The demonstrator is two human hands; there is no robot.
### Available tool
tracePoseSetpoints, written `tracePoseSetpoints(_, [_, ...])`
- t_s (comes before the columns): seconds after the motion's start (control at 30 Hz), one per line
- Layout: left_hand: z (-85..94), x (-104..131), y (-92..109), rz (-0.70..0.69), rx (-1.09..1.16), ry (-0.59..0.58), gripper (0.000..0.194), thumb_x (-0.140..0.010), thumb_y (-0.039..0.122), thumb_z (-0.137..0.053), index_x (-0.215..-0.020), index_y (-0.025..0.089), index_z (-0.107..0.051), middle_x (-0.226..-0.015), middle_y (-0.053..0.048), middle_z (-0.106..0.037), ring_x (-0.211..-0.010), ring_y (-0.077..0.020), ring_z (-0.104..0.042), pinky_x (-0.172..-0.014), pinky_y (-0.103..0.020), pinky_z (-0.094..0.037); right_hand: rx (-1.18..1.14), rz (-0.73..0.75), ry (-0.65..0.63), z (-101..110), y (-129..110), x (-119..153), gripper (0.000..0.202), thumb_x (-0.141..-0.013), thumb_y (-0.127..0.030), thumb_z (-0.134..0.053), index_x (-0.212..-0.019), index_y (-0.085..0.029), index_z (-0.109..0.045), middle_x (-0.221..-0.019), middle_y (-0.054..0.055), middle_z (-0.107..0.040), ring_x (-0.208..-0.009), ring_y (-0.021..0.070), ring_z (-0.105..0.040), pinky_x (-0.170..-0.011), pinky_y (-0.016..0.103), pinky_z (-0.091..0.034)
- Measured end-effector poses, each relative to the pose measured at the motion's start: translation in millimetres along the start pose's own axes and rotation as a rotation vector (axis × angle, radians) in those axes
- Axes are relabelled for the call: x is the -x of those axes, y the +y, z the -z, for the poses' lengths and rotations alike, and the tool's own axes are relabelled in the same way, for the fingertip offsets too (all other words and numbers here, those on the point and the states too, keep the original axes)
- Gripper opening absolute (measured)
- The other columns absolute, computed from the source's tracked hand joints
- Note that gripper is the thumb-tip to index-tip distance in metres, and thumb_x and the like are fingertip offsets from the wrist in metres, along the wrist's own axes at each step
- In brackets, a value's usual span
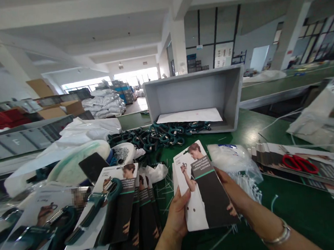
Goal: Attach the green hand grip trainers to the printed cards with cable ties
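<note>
Cards stand tilted between the person's hands, above the green table; the left hand grips their lower left edge, thumb in front, and the right hand clasps the right edge, fingers hidden.

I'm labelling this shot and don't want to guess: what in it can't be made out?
- Right-hand grip: head view, fingers mostly hidden behind the held card.
- Small print at that card's upper left: head view, too small to read.
- Lower inside of the grey bin: head view, partly covered by the white sheet.
- Leftmost green hand exerciser: head view, cut off by the left edge.
</note>
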State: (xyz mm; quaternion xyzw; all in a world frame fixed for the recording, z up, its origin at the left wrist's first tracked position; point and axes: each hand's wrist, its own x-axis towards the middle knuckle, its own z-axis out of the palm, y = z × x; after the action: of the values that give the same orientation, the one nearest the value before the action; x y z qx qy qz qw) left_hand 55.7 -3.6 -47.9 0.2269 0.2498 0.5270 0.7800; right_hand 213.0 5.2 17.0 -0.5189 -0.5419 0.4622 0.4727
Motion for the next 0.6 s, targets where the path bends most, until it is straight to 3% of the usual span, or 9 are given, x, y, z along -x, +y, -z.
tracePoseSetpoints(0.07, [-3.1, 0, 1, -0.001, -0.029, -0.013, 0.059, -0.071, 0.022, -0.067, -0.126, 0.021, -0.045, -0.109, -0.008, -0.064, -0.088, -0.0226, -0.064, -0.078, -0.032, -0.049, 0.059, 0.162, 0.175, 15, -3, 0, 0.043, -0.078, -0.048, -0.049, -0.112, -0.022, -0.057, -0.094, 0.007, -0.065, -0.082, 0.0216, -0.059, -0.067, 0.033, -0.047])
tracePoseSetpoints(0.13, [-6.5, 1, 0, -0.003, -0.066, -0.019, 0.058, -0.072, 0.022, -0.067, -0.126, 0.020, -0.045, -0.108, -0.009, -0.065, -0.091, -0.0240, -0.063, -0.079, -0.032, -0.049, 0.322, 0.397, 0.291, 26, -12, 3, 0.038, -0.081, -0.044, -0.047, -0.111, -0.022, -0.058, -0.101, 0.009, -0.062, -0.090, 0.0223, -0.056, -0.075, 0.035, -0.044])
tracePoseSetpoints(0.23, [-12.2, 2, -2, -0.024, -0.120, -0.039, 0.065, -0.072, 0.023, -0.067, -0.131, 0.021, -0.038, -0.110, -0.010, -0.064, -0.093, -0.0261, -0.063, -0.081, -0.036, -0.048, 0.892, 0.646, 0.174, 26, -25, 8, 0.027, -0.078, -0.038, -0.056, -0.100, -0.023, -0.065, -0.104, 0.009, -0.060, -0.098, 0.0259, -0.051, -0.081, 0.040, -0.038])
tracePoseSetpoints(0.33, [-16.7, 5, -2, -0.077, -0.165, -0.064, 0.070, -0.072, 0.023, -0.067, -0.134, 0.023, -0.034, -0.117, -0.011, -0.060, -0.099, -0.0270, -0.060, -0.086, -0.038, -0.045, 1.178, 0.680, 0.017, 13, -25, 5, 0.013, -0.079, -0.028, -0.056, -0.082, -0.023, -0.067, -0.093, 0.006, -0.062, -0.091, 0.0239, -0.053, -0.075, 0.037, -0.037])
tracePoseSetpoints(0.47, [-17.5, 6, 1, -0.074, -0.217, -0.030, 0.069, -0.070, 0.024, -0.069, -0.131, 0.022, -0.037, -0.113, -0.011, -0.062, -0.100, -0.0272, -0.060, -0.087, -0.038, -0.044, 1.079, 0.705, 0.025, 2, -15, -15, 0.017, -0.083, -0.023, -0.052, -0.073, -0.020, -0.065, -0.079, 0.004, -0.065, -0.083, 0.0189, -0.055, -0.073, 0.032, -0.037])
tracePoseSetpoints(0.6, [-10.2, 2, 10, -0.069, -0.224, 0.002, 0.072, -0.066, 0.026, -0.072, -0.130, 0.020, -0.038, -0.108, -0.012, -0.065, -0.094, -0.0268, -0.063, -0.082, -0.036, -0.047, 0.859, 0.704, 0.055, 21, -22, -32, 0.023, -0.084, -0.037, -0.052, -0.087, -0.019, -0.064, -0.090, 0.005, -0.066, -0.085, 0.0177, -0.056, -0.075, 0.029, -0.040])
